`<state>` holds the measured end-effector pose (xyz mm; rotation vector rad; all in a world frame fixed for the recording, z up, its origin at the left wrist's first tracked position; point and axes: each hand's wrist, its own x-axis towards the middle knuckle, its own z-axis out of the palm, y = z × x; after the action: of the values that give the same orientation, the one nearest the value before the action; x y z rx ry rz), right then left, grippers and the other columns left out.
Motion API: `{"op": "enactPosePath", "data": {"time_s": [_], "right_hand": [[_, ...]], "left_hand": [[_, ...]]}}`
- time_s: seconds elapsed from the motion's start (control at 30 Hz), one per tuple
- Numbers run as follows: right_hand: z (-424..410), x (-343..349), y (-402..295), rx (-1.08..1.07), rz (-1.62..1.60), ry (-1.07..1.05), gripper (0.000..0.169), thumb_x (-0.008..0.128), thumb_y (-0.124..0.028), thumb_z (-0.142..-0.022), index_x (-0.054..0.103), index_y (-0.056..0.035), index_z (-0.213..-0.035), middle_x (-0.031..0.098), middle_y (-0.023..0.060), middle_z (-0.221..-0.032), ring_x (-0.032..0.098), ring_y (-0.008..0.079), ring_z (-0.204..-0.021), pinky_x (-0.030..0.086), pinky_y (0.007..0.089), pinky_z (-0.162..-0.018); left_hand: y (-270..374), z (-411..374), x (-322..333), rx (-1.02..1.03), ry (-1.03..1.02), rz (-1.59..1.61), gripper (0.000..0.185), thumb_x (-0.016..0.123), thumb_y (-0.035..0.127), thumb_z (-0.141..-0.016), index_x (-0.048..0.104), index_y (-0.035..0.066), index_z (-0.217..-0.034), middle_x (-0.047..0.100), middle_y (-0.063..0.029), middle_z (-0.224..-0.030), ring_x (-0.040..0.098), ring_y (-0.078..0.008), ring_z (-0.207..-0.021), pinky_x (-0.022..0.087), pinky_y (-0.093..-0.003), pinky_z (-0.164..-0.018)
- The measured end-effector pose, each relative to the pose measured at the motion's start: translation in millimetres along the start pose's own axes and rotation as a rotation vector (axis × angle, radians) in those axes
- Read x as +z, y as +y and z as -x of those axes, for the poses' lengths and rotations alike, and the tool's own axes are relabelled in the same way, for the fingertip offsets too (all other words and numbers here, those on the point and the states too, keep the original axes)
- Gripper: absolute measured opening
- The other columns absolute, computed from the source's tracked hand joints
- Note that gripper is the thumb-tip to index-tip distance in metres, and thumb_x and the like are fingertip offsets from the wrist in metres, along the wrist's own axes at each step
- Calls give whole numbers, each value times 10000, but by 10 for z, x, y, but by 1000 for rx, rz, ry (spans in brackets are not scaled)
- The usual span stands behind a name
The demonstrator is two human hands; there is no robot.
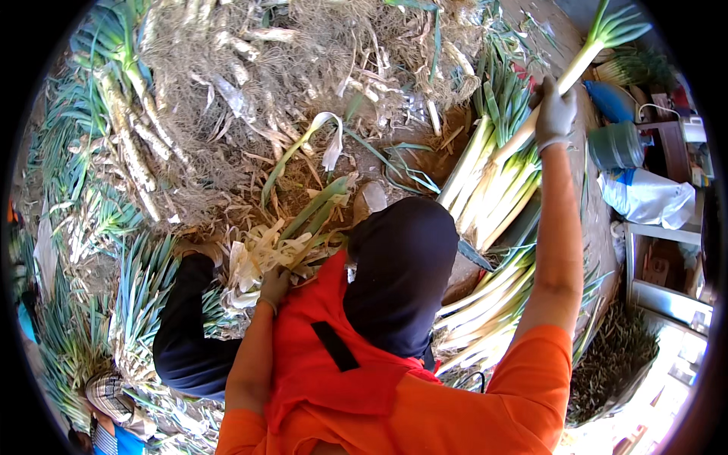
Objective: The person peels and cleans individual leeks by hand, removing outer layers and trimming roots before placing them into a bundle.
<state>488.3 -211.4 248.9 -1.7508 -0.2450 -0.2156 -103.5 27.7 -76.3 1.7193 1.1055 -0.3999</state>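
My right hand [554,116], in a pale work glove, is raised at the upper right and closed around a long green onion stalk [579,67]. Its green leaves fan out at the top, and its white lower end reaches down over a pile of clean green onions [483,182]. My left hand [275,289], also gloved, is low beside my red apron [324,364]. It touches a heap of pale peeled leaf layers [253,264] with green strips [318,207] among them. Its fingers are mostly hidden, so its grip is unclear.
Unpeeled green onions with dry roots [227,74] cover the ground ahead. More bundles [142,290] lie left, and another clean pile [489,313] lies right. At the right stand a green water jug [617,145], a white plastic bag [648,196] and a cabinet [665,290]. Another person [119,432] is at the lower left.
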Motion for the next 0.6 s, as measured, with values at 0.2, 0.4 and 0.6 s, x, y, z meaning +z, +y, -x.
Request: {"op": "enactPosePath", "data": {"time_s": [0.2,0.4,0.6], "right_hand": [[1005,-658,2777,340,829,-262,436,657,-286,-855,551,54,-1108,663,214,-922,644,333,-860,503,430,-741],[1760,-472,2984,539,378,-40,433,650,-231,-887,551,54,-1198,645,160,-1060,590,247,-965,460,347,-874],[1723,-473,3077,655,403,85,441,613,-285,-904,576,53,-1184,659,185,-1047,612,288,-973,468,368,-873]], "left_hand": [[273,20,198,76,-103,-92,338,533,263,-869,662,-12,-1018,690,-185,-907,666,-295,-844,502,-374,-779],[644,284,33,-38,-16,-34,322,541,256,-865,664,5,-1026,691,-167,-900,665,-291,-841,507,-368,-763],[155,-58,218,6,-87,-101,333,533,245,-871,651,-12,-1046,685,-146,-882,663,-255,-816,510,-343,-733]]}}
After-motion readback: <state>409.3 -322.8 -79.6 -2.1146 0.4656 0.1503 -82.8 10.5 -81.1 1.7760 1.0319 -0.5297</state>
